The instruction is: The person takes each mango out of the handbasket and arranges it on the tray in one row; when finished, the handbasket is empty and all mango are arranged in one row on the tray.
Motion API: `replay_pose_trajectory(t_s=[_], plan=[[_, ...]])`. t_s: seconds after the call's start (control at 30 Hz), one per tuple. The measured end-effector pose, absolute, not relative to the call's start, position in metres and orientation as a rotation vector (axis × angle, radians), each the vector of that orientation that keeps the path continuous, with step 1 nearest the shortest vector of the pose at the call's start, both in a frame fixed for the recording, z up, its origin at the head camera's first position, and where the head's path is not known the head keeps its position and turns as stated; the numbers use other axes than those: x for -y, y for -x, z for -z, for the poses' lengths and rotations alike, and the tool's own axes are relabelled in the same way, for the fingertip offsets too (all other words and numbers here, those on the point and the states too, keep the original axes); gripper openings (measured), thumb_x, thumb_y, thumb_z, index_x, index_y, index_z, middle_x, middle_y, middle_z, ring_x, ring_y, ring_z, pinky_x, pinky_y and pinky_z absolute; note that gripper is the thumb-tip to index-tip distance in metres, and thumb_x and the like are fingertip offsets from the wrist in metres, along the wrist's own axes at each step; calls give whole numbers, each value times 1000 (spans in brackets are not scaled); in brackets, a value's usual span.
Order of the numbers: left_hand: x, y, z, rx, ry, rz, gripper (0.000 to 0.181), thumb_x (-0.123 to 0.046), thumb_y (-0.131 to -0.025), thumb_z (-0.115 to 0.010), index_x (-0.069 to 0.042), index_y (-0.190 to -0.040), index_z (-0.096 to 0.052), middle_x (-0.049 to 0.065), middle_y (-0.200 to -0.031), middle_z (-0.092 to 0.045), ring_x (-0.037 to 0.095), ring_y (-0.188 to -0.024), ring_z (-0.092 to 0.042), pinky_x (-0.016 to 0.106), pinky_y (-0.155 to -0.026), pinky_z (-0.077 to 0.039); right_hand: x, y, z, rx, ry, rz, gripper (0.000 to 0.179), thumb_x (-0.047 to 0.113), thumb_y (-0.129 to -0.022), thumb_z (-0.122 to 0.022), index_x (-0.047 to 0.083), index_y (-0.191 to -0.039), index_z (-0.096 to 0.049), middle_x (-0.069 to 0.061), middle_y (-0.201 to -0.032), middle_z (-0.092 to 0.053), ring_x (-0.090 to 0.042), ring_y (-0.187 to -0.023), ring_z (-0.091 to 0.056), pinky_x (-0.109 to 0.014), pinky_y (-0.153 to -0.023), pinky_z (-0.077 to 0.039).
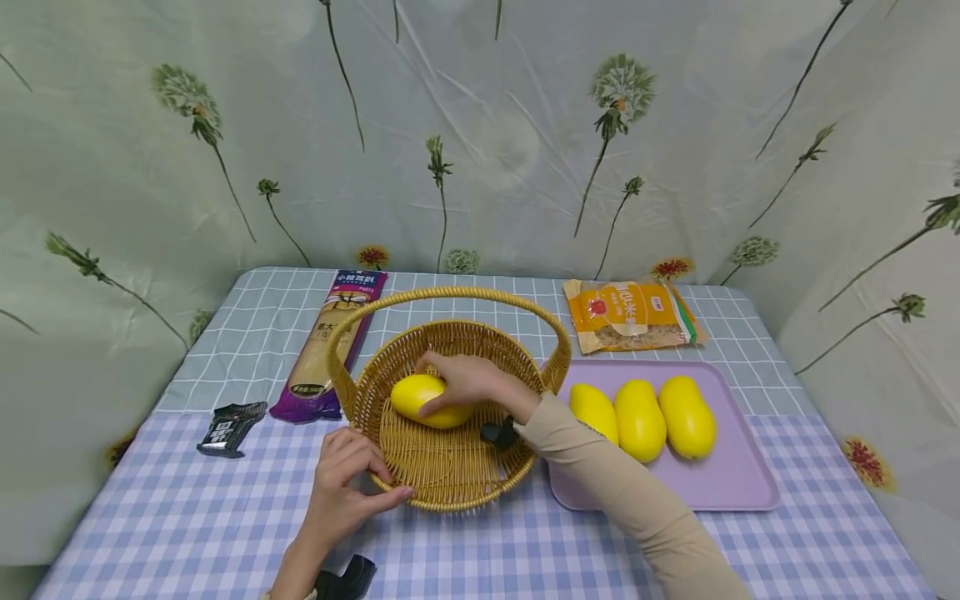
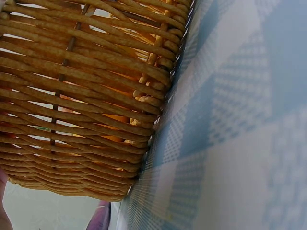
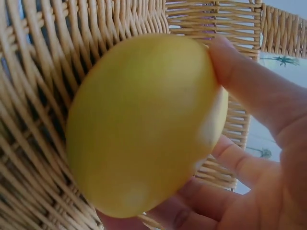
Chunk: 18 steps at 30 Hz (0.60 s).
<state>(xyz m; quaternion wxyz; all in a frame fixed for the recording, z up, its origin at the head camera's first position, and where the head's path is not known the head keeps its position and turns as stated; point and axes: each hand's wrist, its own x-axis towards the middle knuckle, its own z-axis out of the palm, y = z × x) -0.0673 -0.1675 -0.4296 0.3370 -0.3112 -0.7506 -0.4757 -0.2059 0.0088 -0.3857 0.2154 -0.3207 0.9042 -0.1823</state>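
Observation:
A round wicker basket (image 1: 420,467) with a tall arched handle stands mid-table. Inside it, my right hand (image 1: 468,383) grips a yellow mango (image 1: 414,398), thumb on one side and fingers on the other. In the right wrist view the mango (image 3: 144,124) lies close against the woven wicker. My left hand (image 1: 348,479) pinches the basket's near-left rim, with its thumb along the front edge. From the left wrist, mostly the basket's outer wall (image 2: 72,105) shows, and only a sliver of the hand. Right of the basket, three more mangoes (image 1: 640,421) lie on a lilac tray (image 1: 738,475).
Behind the tray lies an orange food packet (image 1: 633,315). A purple pasta packet (image 1: 322,350) lies left of the basket, partly behind its handle. Farther left is a small black wrapper (image 1: 231,429). A checked cloth (image 1: 180,517) covers the table; a floral curtain (image 1: 510,150) hangs behind.

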Motion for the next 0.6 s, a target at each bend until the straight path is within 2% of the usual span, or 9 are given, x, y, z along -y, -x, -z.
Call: replay_pose_trajectory(t_s=[0.33, 0.6], plan=[[167, 68, 432, 1942, 817, 1241, 37, -39, -76, -79, -15, -62, -55, -5, -65, -55, 14, -70, -45, 29, -85, -27, -18, 203, 384, -2546, 842, 348, 64, 52, -77, -73, 27, -130, -45, -5, -115, -64, -20, -96, -60, -36, -75, -44], [167, 68, 430, 1943, 819, 1232, 37, -39, -76, -79, -14, -62, -55, -5, -65, -55, 14, -70, -45, 29, -85, -27, -25, 202, 380, -2553, 812, 352, 65, 51, -79, -72, 25, -131, -45, -3, -117, -63, -20, -97, -60, -39, -78, -41]])
